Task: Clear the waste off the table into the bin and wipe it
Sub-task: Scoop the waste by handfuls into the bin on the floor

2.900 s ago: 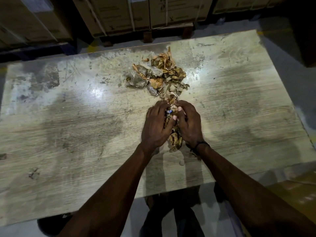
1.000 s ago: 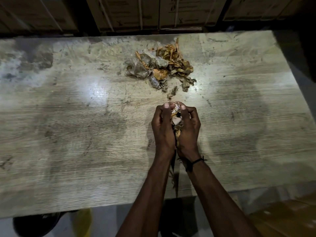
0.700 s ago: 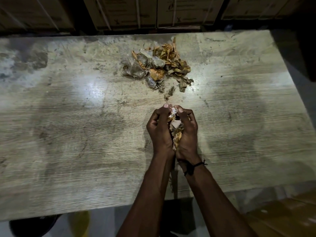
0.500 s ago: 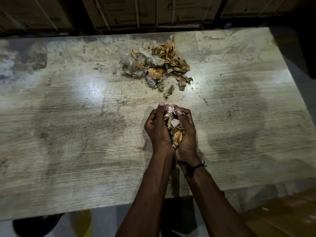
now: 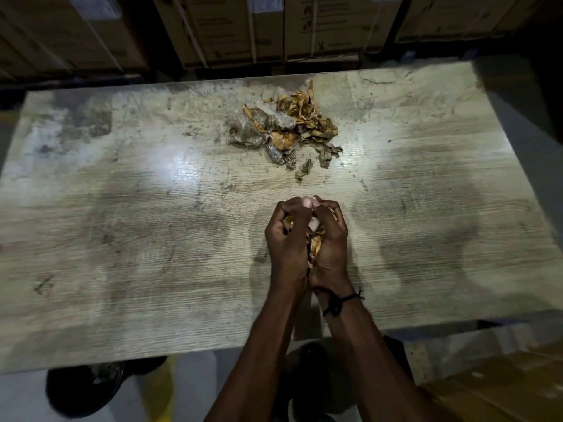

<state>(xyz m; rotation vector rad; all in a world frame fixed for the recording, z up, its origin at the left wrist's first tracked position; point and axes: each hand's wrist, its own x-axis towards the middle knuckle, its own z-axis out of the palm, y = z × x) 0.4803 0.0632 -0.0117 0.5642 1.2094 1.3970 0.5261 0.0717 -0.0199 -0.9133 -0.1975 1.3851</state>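
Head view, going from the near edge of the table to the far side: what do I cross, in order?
Near table edge → left hand and right hand cupped together around a handful of waste → loose scraps → main waste pile → far table edge → stacked cardboard boxes.

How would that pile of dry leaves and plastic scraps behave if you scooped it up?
The waste pile looks crumpled and loose, so it is probably light and would likely squash flat. Small bits already lie scattered beside it on the table, so crumbs may well fall away.
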